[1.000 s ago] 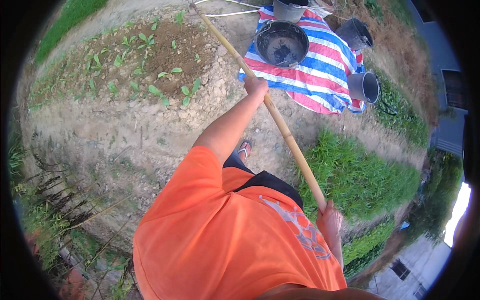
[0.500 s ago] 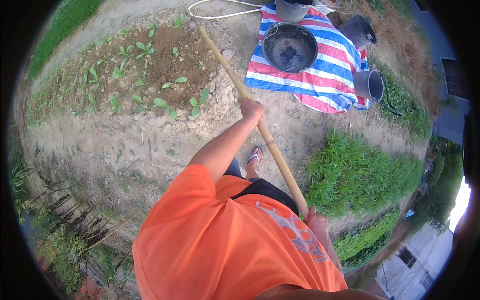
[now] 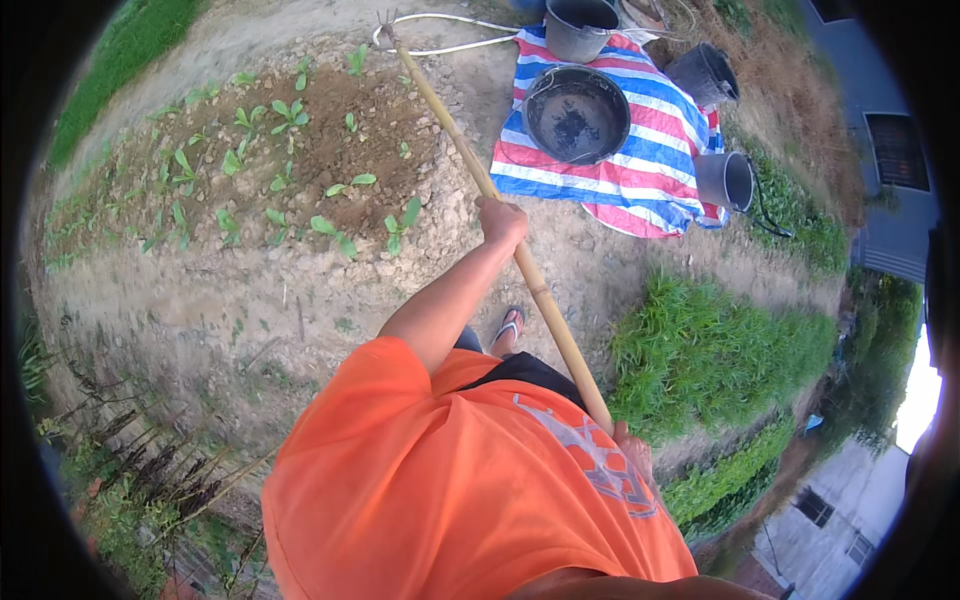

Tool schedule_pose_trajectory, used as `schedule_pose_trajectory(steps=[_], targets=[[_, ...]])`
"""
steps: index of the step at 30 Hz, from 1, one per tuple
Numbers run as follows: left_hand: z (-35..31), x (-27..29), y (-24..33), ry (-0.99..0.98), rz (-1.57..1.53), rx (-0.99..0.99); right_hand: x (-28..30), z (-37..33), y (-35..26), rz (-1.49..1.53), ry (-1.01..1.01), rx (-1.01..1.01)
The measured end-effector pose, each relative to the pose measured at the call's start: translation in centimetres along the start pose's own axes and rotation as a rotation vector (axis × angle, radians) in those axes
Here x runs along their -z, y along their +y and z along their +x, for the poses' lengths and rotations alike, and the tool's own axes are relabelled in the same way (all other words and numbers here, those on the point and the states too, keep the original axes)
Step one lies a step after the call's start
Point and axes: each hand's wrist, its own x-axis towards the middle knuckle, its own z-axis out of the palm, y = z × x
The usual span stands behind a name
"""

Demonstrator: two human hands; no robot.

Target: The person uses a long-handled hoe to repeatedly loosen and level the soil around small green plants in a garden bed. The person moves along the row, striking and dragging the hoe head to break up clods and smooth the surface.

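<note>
My left hand (image 3: 503, 222) is wrapped round the middle of a long bamboo handle. Lower down, near my right hip, my right hand (image 3: 632, 450) grips the same handle close to its rear end; part of that hand is hidden by the handle and my shirt. The tool is a pronged hoe (image 3: 548, 305), slanting from my right side to the far end of the planted bed. Its small forked head shows its prongs in front of a pale hose (image 3: 455, 17). Leafy seedlings (image 3: 290, 115) stand in the dug soil (image 3: 330, 130) left of the handle.
A striped red, white and blue sheet (image 3: 650, 185) lies at the far right. On it rest a wide black tub (image 3: 576, 112) and several buckets, including a grey bucket (image 3: 725, 181). Dense green plants (image 3: 700, 340) grow at right; dry stalks (image 3: 150, 450) stand at lower left.
The hoe's head has lifted from the bed's far edge, and its prongs now show against the hose. Both hands keep their hold. The view has shifted slightly.
</note>
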Motion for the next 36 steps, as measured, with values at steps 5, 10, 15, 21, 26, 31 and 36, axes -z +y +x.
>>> schedule_pose_trajectory(steps=[5, 10, 15, 21, 26, 31, 36], targets=[[3.6, 2.1, 2.2, -0.039, 0.038, 0.074, 0.3, 3.4, -1.9, -0.004, 0.006, 0.033], [1.9, 1.6, -1.4, -0.048, 0.047, 0.18, -0.2, 0.9, -1.0, -0.01, -0.068, 0.009], [2.8, 2.4, 1.8, 0.001, 0.048, 0.012, 0.6, 1.7, -1.7, -0.036, -0.011, 0.01], [0.6, 3.0, 0.0, -0.007, 0.115, 0.147, 0.5, 3.2, -2.3, -0.06, -0.009, 0.084], [-1.4, 1.7, -0.3, -0.043, -0.041, 0.076, 2.4, -0.6, -1.1, -0.048, 0.037, 0.104], [1.8, 4.2, 4.3, 0.14, -0.107, -0.137, 3.9, -0.7, -2.3, 0.013, 0.165, 0.2], [8.7, 9.8, 7.6, 0.047, -0.228, -0.042, 6.9, 1.4, -5.0, 0.033, 0.285, 0.325]])
